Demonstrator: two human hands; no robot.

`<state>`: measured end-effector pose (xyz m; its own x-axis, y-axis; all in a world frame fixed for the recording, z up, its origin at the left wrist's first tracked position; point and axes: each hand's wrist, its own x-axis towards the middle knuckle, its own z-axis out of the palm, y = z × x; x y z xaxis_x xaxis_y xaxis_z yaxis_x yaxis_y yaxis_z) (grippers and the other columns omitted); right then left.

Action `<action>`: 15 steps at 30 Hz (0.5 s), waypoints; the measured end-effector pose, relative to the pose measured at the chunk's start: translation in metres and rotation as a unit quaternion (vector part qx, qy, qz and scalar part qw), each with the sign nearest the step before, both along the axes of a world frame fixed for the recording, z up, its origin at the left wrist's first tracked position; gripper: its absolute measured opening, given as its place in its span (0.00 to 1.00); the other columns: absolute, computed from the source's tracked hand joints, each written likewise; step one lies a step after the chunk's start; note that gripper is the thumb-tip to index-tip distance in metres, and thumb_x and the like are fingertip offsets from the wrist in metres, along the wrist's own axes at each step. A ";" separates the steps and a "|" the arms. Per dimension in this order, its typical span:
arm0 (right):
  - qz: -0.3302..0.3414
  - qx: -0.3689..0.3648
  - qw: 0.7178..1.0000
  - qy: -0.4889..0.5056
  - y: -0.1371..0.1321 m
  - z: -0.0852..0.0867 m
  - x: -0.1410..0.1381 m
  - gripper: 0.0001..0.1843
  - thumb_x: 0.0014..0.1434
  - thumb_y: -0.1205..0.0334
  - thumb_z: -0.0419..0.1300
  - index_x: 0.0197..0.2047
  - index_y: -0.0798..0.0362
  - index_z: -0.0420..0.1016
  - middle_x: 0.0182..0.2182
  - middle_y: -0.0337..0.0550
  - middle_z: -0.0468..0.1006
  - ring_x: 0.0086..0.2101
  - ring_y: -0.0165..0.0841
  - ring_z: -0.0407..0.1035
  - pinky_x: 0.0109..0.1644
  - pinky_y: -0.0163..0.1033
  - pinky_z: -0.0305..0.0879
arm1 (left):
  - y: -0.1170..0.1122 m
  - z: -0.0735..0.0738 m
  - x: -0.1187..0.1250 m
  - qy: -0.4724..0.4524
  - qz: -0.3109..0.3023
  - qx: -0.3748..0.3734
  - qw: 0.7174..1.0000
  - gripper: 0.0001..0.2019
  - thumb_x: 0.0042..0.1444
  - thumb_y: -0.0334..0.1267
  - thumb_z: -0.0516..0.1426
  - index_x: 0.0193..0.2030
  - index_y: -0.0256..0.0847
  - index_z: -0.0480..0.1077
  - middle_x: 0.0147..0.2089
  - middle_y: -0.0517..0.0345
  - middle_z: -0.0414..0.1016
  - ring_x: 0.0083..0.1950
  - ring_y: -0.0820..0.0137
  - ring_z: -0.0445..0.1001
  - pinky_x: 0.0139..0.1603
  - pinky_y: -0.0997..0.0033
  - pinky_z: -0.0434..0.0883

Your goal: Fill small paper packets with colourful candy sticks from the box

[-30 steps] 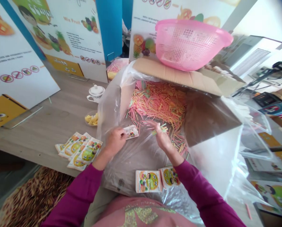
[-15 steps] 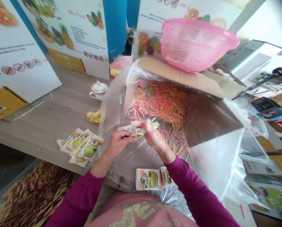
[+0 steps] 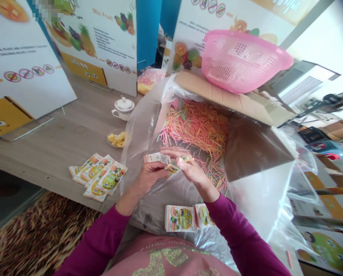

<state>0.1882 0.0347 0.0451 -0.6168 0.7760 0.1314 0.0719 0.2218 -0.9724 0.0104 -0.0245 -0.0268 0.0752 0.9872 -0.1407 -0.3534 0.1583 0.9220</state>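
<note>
My left hand (image 3: pixel 147 178) pinches a small printed packet (image 3: pixel 157 157) between thumb and fingers, over the plastic-lined carton. At the packet's right end is my right hand (image 3: pixel 195 172), its long fingers stretched behind the packet and its thumb in front. A few thin yellow-green candy sticks (image 3: pixel 188 158) show between that thumb and the fingers; the rest of them are hidden. Beyond both hands lies a heap of pink, orange and yellow candy sticks (image 3: pixel 196 124) inside the carton (image 3: pixel 254 149). Closer to my body, a stack of flat packets (image 3: pixel 180 218) rests on the plastic.
Several packets (image 3: pixel 102 176) lie fanned out on the table (image 3: pixel 56 153) to the left. Behind them are a small bowl of yellow pieces (image 3: pixel 116 138) and a lidded white pot (image 3: pixel 124 107). A pink basket (image 3: pixel 243 61) stands behind the carton flap, near large printed display boards (image 3: pixel 114 50).
My right hand has shifted slightly right and its fingers now reach further along the packet. Less of the candy sticks shows than before. The left hand still holds the packet.
</note>
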 end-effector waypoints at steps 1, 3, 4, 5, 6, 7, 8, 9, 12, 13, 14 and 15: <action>-0.005 -0.009 1.000 0.019 0.000 -0.001 0.000 0.38 0.65 0.20 0.59 0.60 0.39 0.88 0.62 0.43 0.84 0.65 0.49 0.74 0.75 0.60 0.65 | 0.000 -0.001 0.000 -0.006 -0.004 -0.003 1.000 0.16 0.47 0.48 0.76 0.35 0.41 0.82 0.36 0.57 0.84 0.36 0.66 0.79 0.43 0.58 0.78; -0.027 -0.038 0.998 0.052 -0.001 -0.004 -0.002 0.40 0.64 0.21 0.60 0.61 0.42 0.87 0.59 0.46 0.86 0.58 0.48 0.78 0.68 0.57 0.72 | 0.000 -0.002 0.001 -0.008 -0.010 0.001 1.000 0.17 0.47 0.49 0.76 0.38 0.41 0.82 0.38 0.55 0.85 0.37 0.64 0.80 0.43 0.56 0.79; -0.037 -0.052 0.996 0.061 -0.003 -0.005 -0.004 0.39 0.65 0.21 0.60 0.60 0.44 0.87 0.57 0.46 0.86 0.54 0.46 0.80 0.65 0.55 0.75 | 0.000 -0.003 0.002 -0.006 -0.013 0.005 1.000 0.17 0.46 0.49 0.76 0.39 0.42 0.82 0.38 0.55 0.85 0.37 0.63 0.81 0.43 0.56 0.80; -0.042 -0.061 0.995 0.063 -0.005 -0.006 -0.006 0.38 0.66 0.22 0.59 0.58 0.44 0.88 0.55 0.46 0.87 0.52 0.44 0.80 0.62 0.53 0.76 | 0.000 -0.003 0.004 -0.003 -0.020 0.010 1.000 0.18 0.46 0.48 0.76 0.39 0.43 0.82 0.38 0.56 0.85 0.38 0.62 0.81 0.42 0.56 0.80; -0.039 -0.061 0.996 0.056 -0.007 -0.007 -0.009 0.37 0.68 0.23 0.58 0.56 0.44 0.89 0.54 0.46 0.87 0.51 0.43 0.81 0.61 0.52 0.76 | 0.000 -0.002 0.006 0.002 -0.028 0.015 0.999 0.18 0.45 0.49 0.76 0.39 0.44 0.82 0.37 0.57 0.84 0.37 0.62 0.81 0.42 0.57 0.79; -0.032 -0.056 0.997 0.044 -0.009 -0.007 -0.012 0.35 0.70 0.24 0.57 0.54 0.44 0.90 0.54 0.46 0.87 0.51 0.43 0.81 0.61 0.51 0.76 | -0.001 -0.001 0.009 0.010 -0.035 0.019 0.999 0.17 0.46 0.49 0.76 0.38 0.44 0.82 0.35 0.58 0.84 0.36 0.62 0.81 0.41 0.58 0.79; -0.023 -0.049 0.998 0.031 -0.011 -0.008 -0.015 0.35 0.71 0.25 0.55 0.54 0.43 0.90 0.55 0.46 0.87 0.52 0.43 0.81 0.61 0.51 0.75 | -0.003 0.001 0.010 0.024 -0.038 0.025 0.999 0.16 0.48 0.51 0.75 0.36 0.44 0.81 0.33 0.58 0.83 0.35 0.63 0.80 0.40 0.59 0.78; -0.017 -0.044 0.999 0.022 -0.011 -0.008 -0.017 0.36 0.72 0.25 0.54 0.55 0.43 0.89 0.55 0.46 0.87 0.53 0.43 0.80 0.61 0.51 0.75 | -0.006 0.003 0.009 0.044 -0.035 0.033 0.998 0.16 0.50 0.53 0.73 0.34 0.44 0.80 0.32 0.58 0.82 0.34 0.63 0.80 0.39 0.60 0.78; -0.047 -0.045 0.997 0.035 0.005 -0.008 -0.016 0.37 0.71 0.25 0.54 0.64 0.43 0.84 0.54 0.49 0.88 0.55 0.44 0.80 0.55 0.49 0.77 | -0.025 0.006 -0.011 0.163 0.008 0.071 0.984 0.17 0.62 0.57 0.65 0.36 0.44 0.81 0.36 0.54 0.85 0.39 0.61 0.82 0.42 0.61 0.79; -0.072 -0.046 0.995 0.045 0.018 -0.008 -0.013 0.37 0.71 0.27 0.56 0.67 0.44 0.82 0.52 0.50 0.88 0.53 0.44 0.81 0.52 0.47 0.77 | -0.033 0.005 -0.026 0.226 0.030 0.087 0.970 0.17 0.66 0.55 0.61 0.39 0.45 0.82 0.39 0.54 0.86 0.42 0.60 0.83 0.45 0.61 0.79; -0.102 -0.043 0.993 0.048 0.036 -0.008 -0.010 0.36 0.70 0.30 0.58 0.68 0.45 0.80 0.51 0.50 0.88 0.51 0.43 0.81 0.48 0.44 0.77 | -0.041 0.002 -0.044 0.304 0.053 0.105 0.945 0.16 0.68 0.54 0.59 0.39 0.46 0.82 0.39 0.54 0.86 0.42 0.60 0.83 0.44 0.62 0.78; -0.135 -0.032 0.989 0.042 0.058 -0.007 -0.007 0.34 0.69 0.34 0.60 0.67 0.47 0.80 0.49 0.50 0.88 0.47 0.42 0.82 0.45 0.42 0.76 | -0.049 -0.003 -0.065 0.393 0.096 0.121 0.907 0.17 0.69 0.52 0.58 0.35 0.47 0.81 0.36 0.55 0.84 0.39 0.61 0.81 0.41 0.62 0.77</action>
<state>0.1813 0.0925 0.0383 -0.3748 0.9194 0.1193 0.0378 0.1437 -0.9889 -0.0543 -0.0739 -0.0294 -0.1304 0.9806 0.1462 0.4272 -0.0774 0.9008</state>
